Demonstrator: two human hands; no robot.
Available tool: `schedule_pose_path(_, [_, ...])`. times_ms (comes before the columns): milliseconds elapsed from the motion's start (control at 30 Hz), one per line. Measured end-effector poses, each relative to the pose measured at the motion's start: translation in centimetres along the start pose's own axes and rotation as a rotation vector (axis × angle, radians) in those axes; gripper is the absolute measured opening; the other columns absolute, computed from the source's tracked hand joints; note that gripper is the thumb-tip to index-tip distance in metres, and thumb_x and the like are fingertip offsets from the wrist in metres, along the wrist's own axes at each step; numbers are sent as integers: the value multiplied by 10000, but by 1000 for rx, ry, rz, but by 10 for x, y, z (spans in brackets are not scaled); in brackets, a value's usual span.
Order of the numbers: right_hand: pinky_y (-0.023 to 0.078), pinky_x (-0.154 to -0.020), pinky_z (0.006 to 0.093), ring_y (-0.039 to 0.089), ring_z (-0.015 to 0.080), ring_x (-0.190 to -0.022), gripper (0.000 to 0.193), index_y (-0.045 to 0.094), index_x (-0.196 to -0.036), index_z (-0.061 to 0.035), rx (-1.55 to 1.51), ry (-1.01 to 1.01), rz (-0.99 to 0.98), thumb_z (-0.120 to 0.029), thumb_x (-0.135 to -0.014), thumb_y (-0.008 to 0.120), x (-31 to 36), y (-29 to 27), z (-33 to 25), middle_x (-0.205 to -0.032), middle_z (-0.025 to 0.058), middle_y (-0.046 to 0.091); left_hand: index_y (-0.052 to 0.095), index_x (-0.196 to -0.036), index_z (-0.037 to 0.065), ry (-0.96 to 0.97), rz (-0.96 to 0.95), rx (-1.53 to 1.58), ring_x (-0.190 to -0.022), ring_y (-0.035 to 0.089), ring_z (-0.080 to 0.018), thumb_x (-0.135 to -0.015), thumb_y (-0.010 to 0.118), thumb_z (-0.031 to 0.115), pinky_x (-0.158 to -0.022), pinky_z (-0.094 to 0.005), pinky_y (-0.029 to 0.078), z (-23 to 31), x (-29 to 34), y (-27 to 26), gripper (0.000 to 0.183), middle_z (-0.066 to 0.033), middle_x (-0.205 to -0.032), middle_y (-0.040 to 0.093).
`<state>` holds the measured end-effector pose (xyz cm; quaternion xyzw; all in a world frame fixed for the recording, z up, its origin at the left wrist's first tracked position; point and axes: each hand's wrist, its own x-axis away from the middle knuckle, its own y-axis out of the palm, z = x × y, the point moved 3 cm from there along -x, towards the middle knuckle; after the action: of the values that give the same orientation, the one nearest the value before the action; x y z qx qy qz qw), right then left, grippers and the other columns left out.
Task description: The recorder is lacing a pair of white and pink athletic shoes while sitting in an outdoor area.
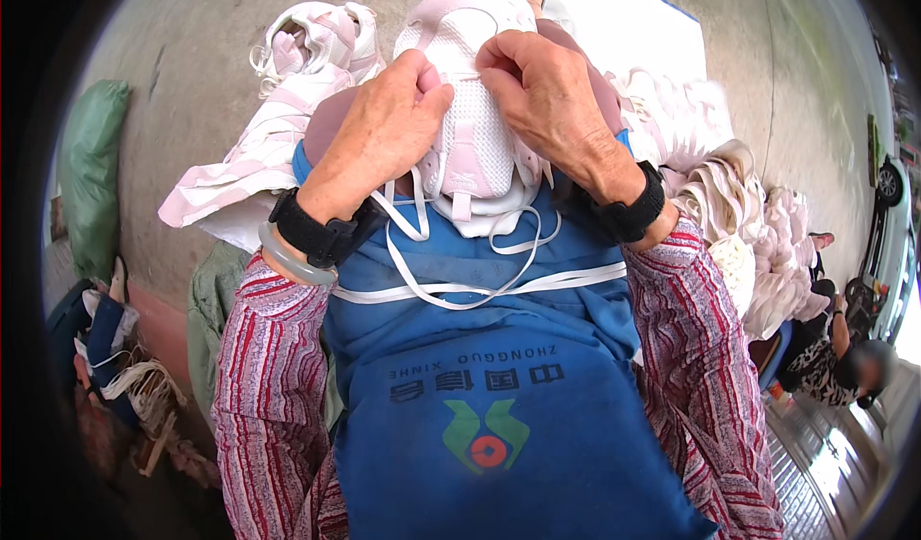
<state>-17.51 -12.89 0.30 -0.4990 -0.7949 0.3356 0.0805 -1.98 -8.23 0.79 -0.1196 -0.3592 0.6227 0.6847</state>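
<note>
A white and pale pink sneaker upper [470,147] rests on my lap, its mesh tongue turned toward me. My left hand [393,118] is closed in a pinch at the left edge of the lacing, on the white shoelace. Opposite it, my right hand [556,104] pinches the lace at the right edge, thumb against bent forefinger. The fingers mostly cover the pinched parts of the lace. A loose length of white shoelace [422,286] loops down from the shoe's near end over my blue apron [460,339].
More white and pink shoe uppers lie at the left [321,46], and stacked uppers [715,180] are heaped at the right. A green sack [94,176] stands at far left, above a bundle of pale laces [144,387]. Another person [835,358] sits at far right, near a parked car [892,195].
</note>
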Motion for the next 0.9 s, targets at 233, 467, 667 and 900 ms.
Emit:
schedule_pose_path(233, [497,-640,416,619,367,-724,93,599,-870,26,25,-13,-3,-42,-815,569,1,8,-3,-806,213,618,514,-869,-3,-31,-55,68,-716,600,-296,-867,575,239,-668,-394,468,-7,1,3,249,-174,-757,595])
schedule_pose_path(467, [493,-655,418,612,371,-746,98,582,-889,28,21,17,8,-31,-812,567,6,-1,-4,-815,213,609,516,-846,0,-24,-41,132,-667,580,-263,-865,590,248,-631,-380,463,-12,3,4,259,-152,-727,586])
schedule_pose_path(667, [494,-650,413,602,345,-724,74,615,-814,5,194,-63,-9,-48,-794,567,1,11,-7,-778,187,596,538,-873,-2,-34,-41,86,-675,594,-247,-856,606,245,-624,-368,464,-11,0,6,257,-148,-729,597])
schedule_pose_path(900, [492,-687,386,604,317,-783,184,622,-923,14,47,73,25,-100,-778,620,12,-11,5,-823,175,593,571,-915,25,110,154,82,-657,626,-307,-843,606,188,-610,-392,477,0,2,2,182,-162,-684,614])
